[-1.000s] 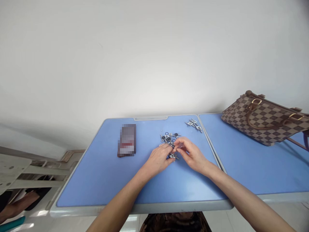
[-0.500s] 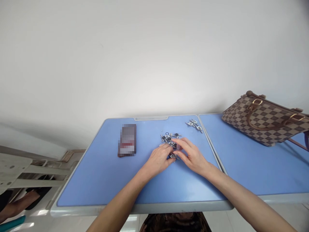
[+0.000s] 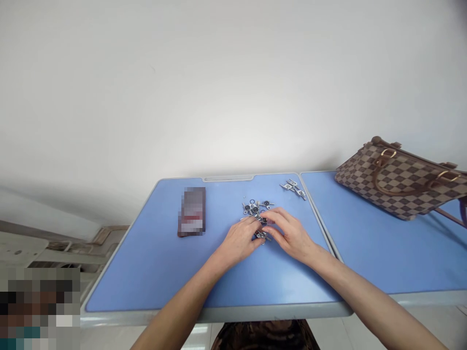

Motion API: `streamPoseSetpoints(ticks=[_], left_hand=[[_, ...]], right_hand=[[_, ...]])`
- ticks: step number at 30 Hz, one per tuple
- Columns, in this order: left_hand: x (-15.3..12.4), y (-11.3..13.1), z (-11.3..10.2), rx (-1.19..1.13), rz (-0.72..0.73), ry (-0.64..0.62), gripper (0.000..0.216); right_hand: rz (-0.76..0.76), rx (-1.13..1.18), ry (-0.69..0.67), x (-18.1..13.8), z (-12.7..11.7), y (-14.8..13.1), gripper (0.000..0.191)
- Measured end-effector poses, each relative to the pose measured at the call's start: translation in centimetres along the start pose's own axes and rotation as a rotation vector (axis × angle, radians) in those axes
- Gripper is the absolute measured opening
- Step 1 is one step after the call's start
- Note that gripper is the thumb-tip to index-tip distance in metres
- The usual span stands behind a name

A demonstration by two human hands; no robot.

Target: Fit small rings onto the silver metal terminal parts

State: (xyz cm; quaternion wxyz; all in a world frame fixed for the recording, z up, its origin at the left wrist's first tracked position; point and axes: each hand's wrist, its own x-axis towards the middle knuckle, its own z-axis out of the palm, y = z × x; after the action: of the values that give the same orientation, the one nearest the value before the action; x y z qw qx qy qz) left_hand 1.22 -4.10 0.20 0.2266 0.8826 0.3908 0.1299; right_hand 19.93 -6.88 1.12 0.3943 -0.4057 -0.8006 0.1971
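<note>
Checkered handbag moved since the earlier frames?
No. The brown checkered handbag sits in the same place relative to the seam between the two blue tabletops.

On my table, the metal fittings lie right of a blurred flat item; a handbag sits on the adjoining table.

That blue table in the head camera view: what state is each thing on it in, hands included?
Left hand: bare, curled over the pile's near edge.
Right hand: bare, fingertips at the pile; any hold unclear.
Metal fittings pile: loose, jumbled.
Second fittings cluster: lying together near the far edge.
Checkered handbag: resting on the next table.
Blurred flat object: lying flat.
</note>
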Motion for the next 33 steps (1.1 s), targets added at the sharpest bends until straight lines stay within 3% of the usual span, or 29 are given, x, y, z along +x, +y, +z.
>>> streamPoseSetpoints(ticks=[5, 9, 15, 20, 24, 29, 33], left_hand=[[-0.05, -0.04, 0.04, -0.034, -0.003, -0.004, 0.016], [0.00, -0.01, -0.06, -0.019, 0.009, -0.005, 0.014], [0.10, 0.23, -0.31, -0.010, -0.021, -0.024, 0.011], [0.04, 0.18, -0.23, -0.003, 0.005, -0.007, 0.008], [0.03, 0.13, -0.18, 0.002, 0.003, -0.011, 0.008], [0.06, 0.12, -0.18, 0.003, -0.008, -0.015, 0.013], [0.02, 0.06, -0.11, -0.014, -0.008, -0.006, 0.015]], right_hand=[[-0.026, 0.116, -0.076, 0.06, -0.17, -0.23, 0.040], [-0.031, 0.050, -0.022, -0.08, 0.18, 0.09, 0.036], [0.107, 0.082, -0.118, -0.14, -0.02, -0.07, 0.038], [0.081, -0.044, -0.089, 0.15, -0.28, -0.03, 0.031], [0.113, 0.074, -0.044, -0.03, 0.18, 0.11, 0.038], [0.102, 0.131, 0.005, -0.04, 0.20, -0.19, 0.012], [0.057, 0.148, -0.001, 0.10, 0.01, -0.18, 0.025]])
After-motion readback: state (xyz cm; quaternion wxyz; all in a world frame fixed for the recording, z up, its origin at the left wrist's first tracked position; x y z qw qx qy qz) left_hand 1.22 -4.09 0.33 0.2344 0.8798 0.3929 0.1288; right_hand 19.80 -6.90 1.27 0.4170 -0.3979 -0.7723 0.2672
